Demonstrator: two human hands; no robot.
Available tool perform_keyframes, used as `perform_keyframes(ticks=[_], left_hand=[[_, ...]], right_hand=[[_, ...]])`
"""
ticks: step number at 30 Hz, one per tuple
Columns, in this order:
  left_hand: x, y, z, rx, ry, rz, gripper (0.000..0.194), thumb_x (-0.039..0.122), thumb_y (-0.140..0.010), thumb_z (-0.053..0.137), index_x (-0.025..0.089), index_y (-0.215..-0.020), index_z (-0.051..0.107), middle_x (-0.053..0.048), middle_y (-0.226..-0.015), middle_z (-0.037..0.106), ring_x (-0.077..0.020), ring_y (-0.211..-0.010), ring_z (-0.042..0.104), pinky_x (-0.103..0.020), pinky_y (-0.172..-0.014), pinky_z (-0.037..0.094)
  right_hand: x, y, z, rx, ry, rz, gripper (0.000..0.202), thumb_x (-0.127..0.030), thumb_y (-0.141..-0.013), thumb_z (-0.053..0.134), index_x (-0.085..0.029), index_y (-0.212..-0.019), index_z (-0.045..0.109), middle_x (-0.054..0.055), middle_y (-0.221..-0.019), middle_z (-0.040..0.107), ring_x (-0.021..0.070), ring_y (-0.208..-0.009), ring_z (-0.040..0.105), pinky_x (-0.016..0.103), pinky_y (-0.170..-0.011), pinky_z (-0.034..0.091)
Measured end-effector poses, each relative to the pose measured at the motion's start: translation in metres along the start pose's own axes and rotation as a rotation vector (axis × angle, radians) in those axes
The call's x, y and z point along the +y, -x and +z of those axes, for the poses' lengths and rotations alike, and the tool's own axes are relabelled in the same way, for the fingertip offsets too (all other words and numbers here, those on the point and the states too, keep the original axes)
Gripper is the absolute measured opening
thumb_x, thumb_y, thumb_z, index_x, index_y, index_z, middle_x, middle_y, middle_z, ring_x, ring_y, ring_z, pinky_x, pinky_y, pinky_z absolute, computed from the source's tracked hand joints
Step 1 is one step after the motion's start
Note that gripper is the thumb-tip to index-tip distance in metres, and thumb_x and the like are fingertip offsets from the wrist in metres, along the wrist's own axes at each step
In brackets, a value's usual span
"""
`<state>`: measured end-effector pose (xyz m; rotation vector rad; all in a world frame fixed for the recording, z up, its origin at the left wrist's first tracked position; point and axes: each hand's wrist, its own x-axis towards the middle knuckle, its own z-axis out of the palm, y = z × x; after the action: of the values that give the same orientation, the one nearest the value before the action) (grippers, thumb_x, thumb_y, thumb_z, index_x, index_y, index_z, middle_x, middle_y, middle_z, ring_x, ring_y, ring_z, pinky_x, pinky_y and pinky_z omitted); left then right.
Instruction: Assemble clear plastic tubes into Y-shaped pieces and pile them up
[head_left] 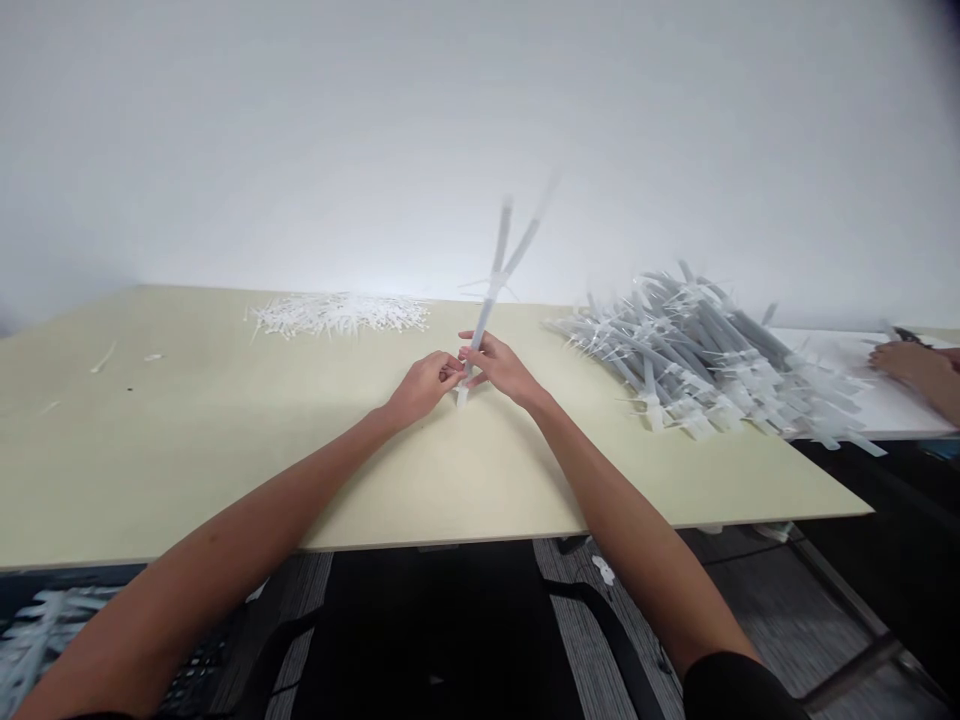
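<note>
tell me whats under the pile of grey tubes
The pale yellow table and, at right, a white surface show around the tube pile; what's beneath its middle is covered.

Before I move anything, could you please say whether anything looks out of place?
A few stray white pieces lie at the left, apart from the white heap; at the right, pale ends seem to jut over the edge of the white table.

Both hands (pixel 465 372) hold a grey tube bundle (pixel 484 318) (its upper ends splayed) above the pale tabletop (pixel 225 440).
</note>
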<state>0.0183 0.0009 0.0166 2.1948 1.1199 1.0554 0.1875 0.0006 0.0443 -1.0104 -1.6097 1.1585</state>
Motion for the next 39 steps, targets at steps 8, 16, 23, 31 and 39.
perform_keyframes(ticks=[8, 16, 23, 31, 39], left_hand=[[0.001, 0.003, 0.009, 0.031, 0.1, -0.034, 0.021, 0.039, -0.084, 0.051, 0.019, -0.088, 0.056, -0.004, -0.095, 0.062, -0.016, -0.086, 0.06, -0.028, -0.076, 0.048], [0.013, 0.011, 0.026, 0.045, 0.078, 0.002, 0.02, 0.036, -0.084, 0.051, 0.019, -0.093, 0.055, -0.002, -0.09, 0.06, -0.0148, -0.078, 0.058, -0.027, -0.069, 0.047], [0.014, 0.011, 0.025, 0.029, 0.067, 0.027, 0.017, 0.033, -0.084, 0.05, 0.018, -0.088, 0.057, -0.003, -0.086, 0.061, -0.016, -0.08, 0.059, -0.028, -0.072, 0.046], [0.008, 0.006, 0.025, 0.064, 0.44, -0.244, 0.033, 0.043, -0.08, 0.057, 0.015, -0.095, 0.063, -0.008, -0.094, 0.066, -0.0196, -0.085, 0.062, -0.032, -0.075, 0.05], [0.049, 0.011, 0.01, -0.069, 1.071, -0.269, 0.052, 0.058, -0.085, 0.043, 0.012, -0.103, 0.061, -0.014, -0.101, 0.063, -0.0209, -0.086, 0.062, -0.039, -0.081, 0.05]], right_hand=[[-0.004, -0.001, 0.011, 0.094, -0.224, -0.133, 0.025, -0.035, -0.077, 0.06, -0.019, -0.096, 0.058, 0.003, -0.081, 0.064, 0.0154, -0.081, 0.058, 0.03, -0.078, 0.045], [-0.01, -0.002, 0.024, 0.217, -0.445, -0.138, 0.034, -0.048, -0.08, 0.055, -0.019, -0.066, 0.045, -0.01, -0.047, 0.019, 0.0054, -0.039, 0.019, 0.02, -0.038, 0.022], [-0.008, -0.005, 0.027, 0.228, -0.458, -0.125, 0.036, -0.045, -0.082, 0.054, -0.02, -0.061, 0.038, -0.01, -0.043, 0.02, 0.0047, -0.036, 0.017, 0.02, -0.035, 0.016], [0.004, -0.012, 0.02, 0.289, -0.396, -0.135, 0.019, -0.031, -0.078, 0.058, -0.022, -0.094, 0.051, -0.007, -0.061, 0.048, 0.0072, -0.051, 0.048, 0.019, -0.049, 0.041], [-0.013, -0.007, -0.007, 0.28, -0.738, -0.049, 0.015, -0.023, -0.083, 0.058, -0.016, -0.096, 0.057, 0.0, -0.07, 0.06, 0.0093, -0.06, 0.058, 0.021, -0.059, 0.052]])
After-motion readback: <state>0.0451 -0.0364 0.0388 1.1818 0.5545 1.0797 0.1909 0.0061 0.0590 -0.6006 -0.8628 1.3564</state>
